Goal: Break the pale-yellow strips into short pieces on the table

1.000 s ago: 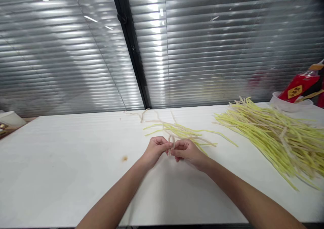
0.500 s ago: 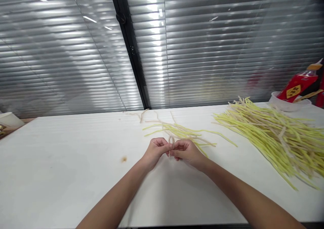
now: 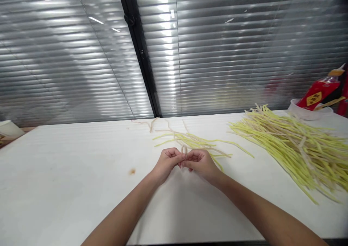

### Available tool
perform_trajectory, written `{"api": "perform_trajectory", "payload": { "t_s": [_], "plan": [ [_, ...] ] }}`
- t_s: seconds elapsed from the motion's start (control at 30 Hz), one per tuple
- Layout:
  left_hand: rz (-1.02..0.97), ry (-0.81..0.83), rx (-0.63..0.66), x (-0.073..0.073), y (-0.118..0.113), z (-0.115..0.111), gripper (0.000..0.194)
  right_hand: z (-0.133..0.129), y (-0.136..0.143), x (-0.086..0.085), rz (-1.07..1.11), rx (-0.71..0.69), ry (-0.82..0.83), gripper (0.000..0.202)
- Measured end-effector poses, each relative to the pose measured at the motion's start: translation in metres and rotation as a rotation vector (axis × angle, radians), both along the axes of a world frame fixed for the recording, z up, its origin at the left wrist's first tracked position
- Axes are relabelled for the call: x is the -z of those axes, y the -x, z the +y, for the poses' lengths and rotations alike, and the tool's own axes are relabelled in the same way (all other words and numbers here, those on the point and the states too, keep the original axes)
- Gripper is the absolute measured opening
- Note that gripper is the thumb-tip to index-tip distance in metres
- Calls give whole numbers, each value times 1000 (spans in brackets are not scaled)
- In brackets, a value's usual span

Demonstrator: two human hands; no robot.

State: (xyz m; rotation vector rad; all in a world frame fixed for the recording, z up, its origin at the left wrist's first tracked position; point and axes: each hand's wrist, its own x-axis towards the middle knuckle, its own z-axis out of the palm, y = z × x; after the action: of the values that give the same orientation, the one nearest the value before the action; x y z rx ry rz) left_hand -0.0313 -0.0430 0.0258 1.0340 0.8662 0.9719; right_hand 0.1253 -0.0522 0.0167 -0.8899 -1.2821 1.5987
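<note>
My left hand [image 3: 166, 161] and my right hand [image 3: 200, 162] meet fingertip to fingertip over the white table [image 3: 67, 173]. Between them they pinch a beige fuzzy stem [image 3: 184, 150] bent into a small loop that sticks up above the fingers. Just behind the hands lies a small bunch of yellow and beige stems [image 3: 195, 142], spread flat. A far larger heap of yellow and beige stems [image 3: 296, 148] lies to the right of my right hand.
A closed slatted blind with a black frame post [image 3: 138, 50] stands behind the table. A white bowl [image 3: 308, 111] with a red packet [image 3: 317, 93] sits at the far right. A white cup [image 3: 9, 128] is at the left edge. A small brown spot [image 3: 132, 171] marks the tabletop.
The hands stay together on the looped stem and shift only slightly. Nothing else on the table has moved.
</note>
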Motion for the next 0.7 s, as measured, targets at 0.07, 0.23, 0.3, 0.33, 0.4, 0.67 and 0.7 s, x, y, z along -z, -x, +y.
{"api": "perform_trajectory", "payload": {
  "t_s": [0.07, 0.23, 0.3, 0.33, 0.4, 0.67, 0.7],
  "plan": [
    [-20, 6, 0, 0, 0, -1, 26, 0, 1, -1, 45, 6, 20, 24],
    [-46, 6, 0, -1, -2, -2, 25, 2, 3, 3, 146, -9, 63, 36],
    [-85, 0, 40, -2, -3, -3, 24, 2, 4, 4, 172, -18, 89, 40],
    [-111, -1, 66, -2, -4, -4, 24, 2, 4, 4, 180, -22, 100, 42],
    [-161, 3, 112, -3, -6, -6, 24, 2, 5, 4, 183, -25, 108, 44],
    [-217, 112, 54, 1, -9, -8, 26, 2, 6, 5, 90, 14, 59, 45],
    [-213, 132, 30, 2, -9, -8, 27, 2, 5, 5, 77, 28, 53, 46]
  ]
}}
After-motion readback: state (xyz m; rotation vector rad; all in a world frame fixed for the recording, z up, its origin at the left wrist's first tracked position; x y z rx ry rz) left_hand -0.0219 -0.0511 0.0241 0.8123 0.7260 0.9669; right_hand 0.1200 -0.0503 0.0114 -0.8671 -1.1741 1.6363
